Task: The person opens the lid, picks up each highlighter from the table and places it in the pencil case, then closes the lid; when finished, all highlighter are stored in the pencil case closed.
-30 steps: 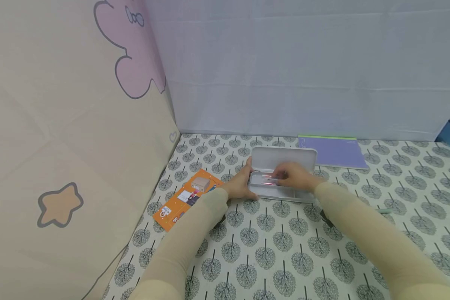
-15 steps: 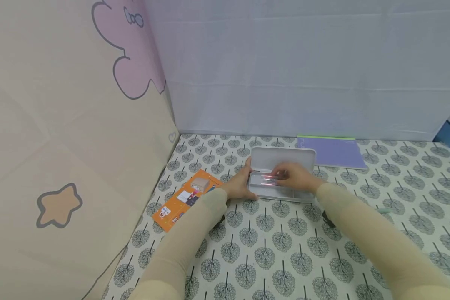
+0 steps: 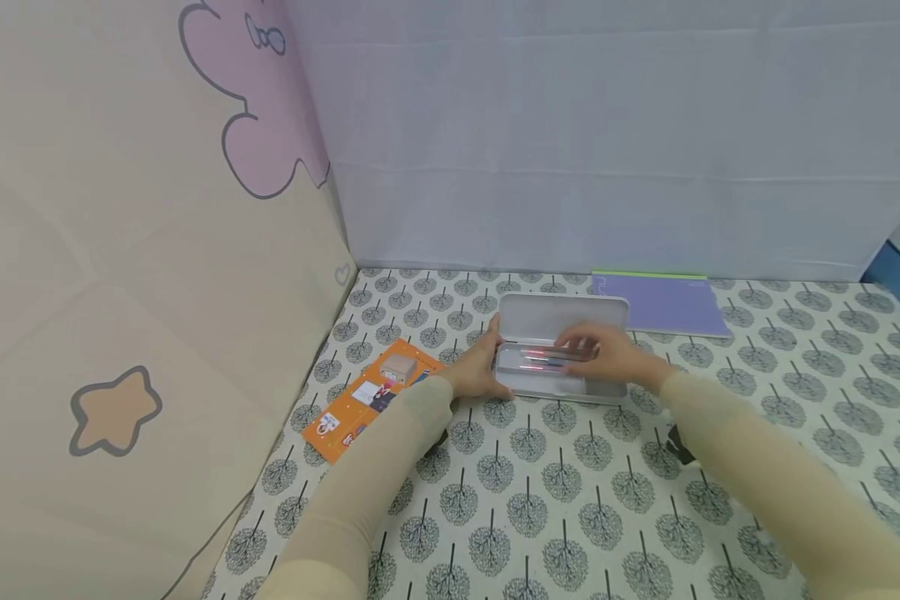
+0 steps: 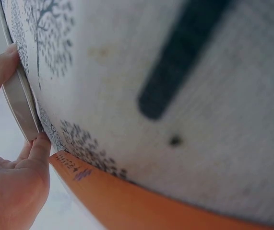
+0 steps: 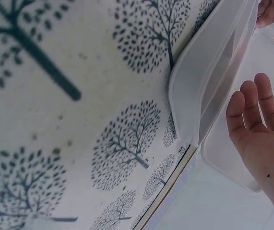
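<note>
Case (image 3: pixel 537 384) with slender items (image 3: pixel 538 354) inside

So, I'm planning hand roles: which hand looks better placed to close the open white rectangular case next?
Probably the right hand: it is over the case, near the raised white lid, apparently gripping nothing. The left hand holds the case's left end and could steady it.

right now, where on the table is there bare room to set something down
The cloth between the left sleeve and right sleeve, in front of the open case, is bare; so is the stretch right of the purple notebook. Crowded: the case, left grip at its end, right grip over it; and the orange booklet by the left sleeve.
</note>
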Tool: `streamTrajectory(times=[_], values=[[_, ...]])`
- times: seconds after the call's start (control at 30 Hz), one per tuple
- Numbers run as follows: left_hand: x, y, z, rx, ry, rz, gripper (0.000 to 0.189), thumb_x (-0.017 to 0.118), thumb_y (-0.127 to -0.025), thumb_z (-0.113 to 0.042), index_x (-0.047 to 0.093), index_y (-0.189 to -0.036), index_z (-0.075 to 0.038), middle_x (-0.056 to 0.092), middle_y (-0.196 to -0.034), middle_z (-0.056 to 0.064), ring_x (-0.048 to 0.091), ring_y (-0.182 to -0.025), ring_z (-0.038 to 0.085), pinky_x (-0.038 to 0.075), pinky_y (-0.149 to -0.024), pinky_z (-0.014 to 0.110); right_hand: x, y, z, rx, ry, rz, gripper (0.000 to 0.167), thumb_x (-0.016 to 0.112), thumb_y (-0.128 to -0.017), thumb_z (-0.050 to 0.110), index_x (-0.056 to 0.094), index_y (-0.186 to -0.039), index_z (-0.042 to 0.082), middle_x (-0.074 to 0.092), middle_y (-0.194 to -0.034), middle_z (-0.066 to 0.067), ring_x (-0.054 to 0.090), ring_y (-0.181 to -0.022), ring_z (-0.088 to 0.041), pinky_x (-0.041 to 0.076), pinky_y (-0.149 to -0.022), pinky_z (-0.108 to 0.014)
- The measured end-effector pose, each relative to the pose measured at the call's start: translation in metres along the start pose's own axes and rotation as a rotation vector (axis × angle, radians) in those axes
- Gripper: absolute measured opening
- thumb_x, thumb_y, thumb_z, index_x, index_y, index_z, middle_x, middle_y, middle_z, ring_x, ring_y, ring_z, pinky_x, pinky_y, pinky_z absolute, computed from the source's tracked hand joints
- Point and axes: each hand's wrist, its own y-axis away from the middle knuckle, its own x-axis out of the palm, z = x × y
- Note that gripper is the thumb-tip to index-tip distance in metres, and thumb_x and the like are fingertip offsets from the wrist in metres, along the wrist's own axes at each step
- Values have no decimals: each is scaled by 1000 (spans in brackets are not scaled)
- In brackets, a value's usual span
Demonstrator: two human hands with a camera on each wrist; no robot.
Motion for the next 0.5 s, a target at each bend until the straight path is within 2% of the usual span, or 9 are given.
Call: streamTrajectory(times=[0.33, 0.5], values=[[-1, 0, 1, 5, 4, -1, 147, 93, -60, -22, -22, -152, -17, 45, -137, 5, 50, -124, 19, 37, -112, 34, -19, 23, -6, 54, -46, 3, 52, 79, -78, 35, 61, -124, 17, 59, -114, -9, 58, -99, -25, 51, -88, -34], [-1, 0, -1, -5, 8, 4, 147, 93, -61, -21, -22, -152, -17, 46, -136, 4, 49, -124, 18, 37, -112, 33, -27, 35, -17, 56, -68, -10, 53, 78, -79, 33, 60, -125, 14, 58, -116, -11, 58, -97, -23, 52, -85, -29]])
